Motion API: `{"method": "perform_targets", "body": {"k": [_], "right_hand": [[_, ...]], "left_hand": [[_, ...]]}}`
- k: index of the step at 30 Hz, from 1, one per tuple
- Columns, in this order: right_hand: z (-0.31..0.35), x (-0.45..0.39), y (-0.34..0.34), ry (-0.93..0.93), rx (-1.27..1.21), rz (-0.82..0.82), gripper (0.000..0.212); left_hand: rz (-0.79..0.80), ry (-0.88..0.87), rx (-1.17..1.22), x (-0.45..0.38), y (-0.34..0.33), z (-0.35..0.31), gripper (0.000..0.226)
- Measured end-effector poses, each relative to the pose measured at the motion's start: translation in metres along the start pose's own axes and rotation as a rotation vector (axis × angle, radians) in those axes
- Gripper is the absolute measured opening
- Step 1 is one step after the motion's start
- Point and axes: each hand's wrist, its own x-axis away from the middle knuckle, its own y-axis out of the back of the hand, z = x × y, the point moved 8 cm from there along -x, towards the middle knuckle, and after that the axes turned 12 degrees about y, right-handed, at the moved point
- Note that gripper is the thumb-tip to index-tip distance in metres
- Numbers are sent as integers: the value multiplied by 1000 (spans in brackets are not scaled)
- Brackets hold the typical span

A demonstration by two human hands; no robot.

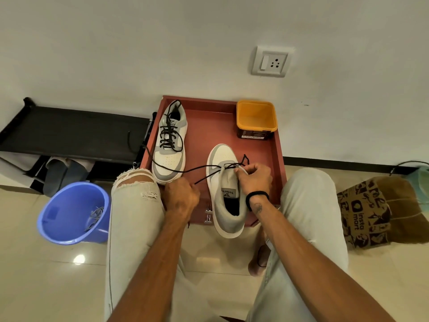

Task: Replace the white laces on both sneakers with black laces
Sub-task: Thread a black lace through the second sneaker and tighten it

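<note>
Two white and grey sneakers lie on a red tray (255, 149). The far left sneaker (170, 140) is laced in black, its loose ends trailing off the tray. The near sneaker (226, 189) has its heel over the tray's front edge, and a black lace (202, 168) runs through its lowest eyelets. My right hand (254, 180) pinches the lace at the eyelets on the sneaker's right side. My left hand (181, 196) grips the lace's other end, just left of the sneaker. A white lace (95, 216) lies in the blue bucket (74, 212).
An orange tub (256, 118) stands at the tray's back right corner. A black shoe rack (69, 133) is on the left, a printed paper bag (371, 210) on the right. My knees flank the tray on the tiled floor, with a white wall behind.
</note>
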Motion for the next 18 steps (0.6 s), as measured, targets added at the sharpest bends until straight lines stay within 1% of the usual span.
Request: {"method": "perform_targets", "body": {"k": [2,4,6,8,10,11,14,17,18], "right_hand": [[-2,-2,4,-32,-23,-11,16],[-1,-3,3,-24,-28,9,17],[2,-3,1,7,-2,35,20],[4,-1,-1,43,22,53,21],[6,0,-4,72,29,77,18],[8,1,-6,86,28,91,17],[10,3,-10,117,31,127,16],[10,2,-9,104,51,105,16],[9,1,-8,91,55,90,17]], "left_hand": [[42,103,-78,-2,-4,13,20],[15,78,-62,-2,-8,12,24],[-14,-43,81,-1,-12,0,29],[18,-212,248,0,-19,-16,31],[29,-356,318,3,-26,-30,33],[29,-378,344,3,-28,-33,32],[1,-333,392,2,-23,-30,19],[-42,-294,419,8,-6,-32,9],[-48,-243,417,8,-3,-28,8]]}}
